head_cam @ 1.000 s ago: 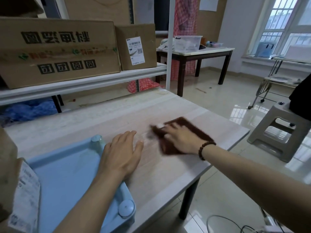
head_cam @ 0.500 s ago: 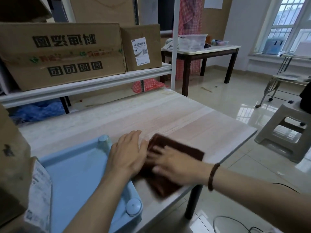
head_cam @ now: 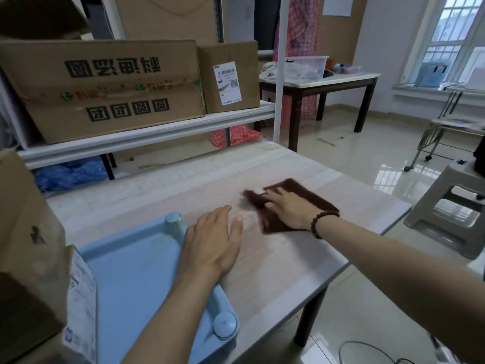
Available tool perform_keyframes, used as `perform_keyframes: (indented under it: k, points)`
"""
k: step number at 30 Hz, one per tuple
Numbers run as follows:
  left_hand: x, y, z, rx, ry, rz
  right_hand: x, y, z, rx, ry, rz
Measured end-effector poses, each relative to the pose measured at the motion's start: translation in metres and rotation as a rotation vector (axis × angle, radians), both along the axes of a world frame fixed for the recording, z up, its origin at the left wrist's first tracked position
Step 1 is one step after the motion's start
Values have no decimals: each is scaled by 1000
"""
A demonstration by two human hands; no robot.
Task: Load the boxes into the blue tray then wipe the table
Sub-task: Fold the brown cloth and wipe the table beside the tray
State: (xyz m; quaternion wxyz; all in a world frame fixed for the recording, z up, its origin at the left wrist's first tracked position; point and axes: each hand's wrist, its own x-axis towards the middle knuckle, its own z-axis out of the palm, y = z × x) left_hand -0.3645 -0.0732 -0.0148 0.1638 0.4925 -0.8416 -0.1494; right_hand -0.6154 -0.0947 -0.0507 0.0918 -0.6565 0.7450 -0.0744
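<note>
A light blue tray [head_cam: 131,271] lies on the pale wooden table [head_cam: 275,271] at the near left. Cardboard boxes [head_cam: 29,245] with a white label stand at its left end, partly cut off by the frame edge. My left hand [head_cam: 212,240] rests flat, fingers apart, across the tray's right rim and the table. My right hand [head_cam: 288,208], with a bead bracelet at the wrist, presses flat on a dark brown cloth [head_cam: 309,198] on the middle of the table. The cloth looks blurred from motion.
A white shelf [head_cam: 147,132] behind the table carries a large printed carton [head_cam: 105,88] and a smaller labelled carton [head_cam: 231,74]. A grey plastic stool [head_cam: 451,208] stands right of the table. A dark-legged table [head_cam: 322,85] with a clear bin stands farther back.
My right hand has slid the brown cloth away from my left hand, back toward the middle right of the table. My left hand has stayed on the tray's rim.
</note>
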Motion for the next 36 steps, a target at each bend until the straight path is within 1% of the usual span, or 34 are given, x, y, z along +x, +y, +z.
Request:
perform_keyframes:
  k: [1,2,3,4,5,6,7,8,9,10,11,12,13,15,16,17,19,21,22,23,24,25,26,27,28,29,30,31,32,33,34,36]
  points:
    - [0,-1,-1,-8,-3,0,18,-5,1,47,-48,62]
    - [0,-1,-1,-10,-3,-1,27,-8,7,59,-98,75]
    - [0,-1,-2,-8,1,-3,30,-11,16,29,-147,48]
    - [1,-1,-2,-5,8,-7,32,-8,26,-54,-155,26]
    - [1,-1,-2,-4,17,-11,33,-3,35,-189,-111,30]
    - [1,-1,-3,-7,30,-10,34,4,43,-327,-22,97]
    - [2,-2,-3,-10,36,-8,34,11,48,-387,76,209]
    - [1,-2,-3,-11,40,-5,36,19,52,-333,172,329]
    - [1,-2,-3,-9,41,-4,42,26,53,-188,253,388]
    - [1,-1,-3,-7,43,-3,48,31,53,-16,321,382]
    - [1,-1,-2,-6,47,-3,51,32,50,115,370,342]
    - [1,-1,-2,-7,49,-4,54,31,46,156,407,295]
    - [1,0,-2,-8,50,-4,56,29,44,117,435,272]
    - [1,0,-2,-11,52,2,61,25,42,-53,424,280]
    - [1,1,-2,-16,60,6,63,24,42,-142,336,259]
    - [1,0,-1,-21,74,11,65,23,44,-233,173,212]
    - [1,2,0,-5,128,19,70,23,58,-450,-273,86]
    - [2,4,1,24,212,4,69,19,81,-682,-654,-21]
    - [3,4,1,32,255,-11,64,16,93,-750,-792,-80]
    - [4,5,1,31,283,-24,60,15,105,-780,-889,-157]
    - [4,5,1,20,296,-32,51,14,113,-771,-948,-243]
    - [5,5,0,9,292,-39,41,13,114,-708,-966,-330]
    - [5,4,0,3,275,-43,31,13,111,-593,-964,-396]
    - [4,4,-1,5,254,-44,21,14,103,-434,-938,-451]
    - [4,3,-1,12,232,-43,12,16,94,-277,-876,-491]
    - [4,3,-2,20,212,-41,6,18,85,-134,-751,-521]
    - [4,3,-2,23,193,-41,2,21,76,-46,-569,-538]
    - [5,2,-3,23,180,-40,-1,23,69,-46,-359,-542]
    - [4,1,-4,23,171,-37,2,26,61,-106,-198,-489]
    - [4,1,-4,22,165,-33,12,30,54,-179,-103,-385]
    - [3,0,-4,22,157,-29,24,31,43,-196,-59,-265]
    - [2,-1,-4,19,141,-24,52,31,17,-39,20,-108]
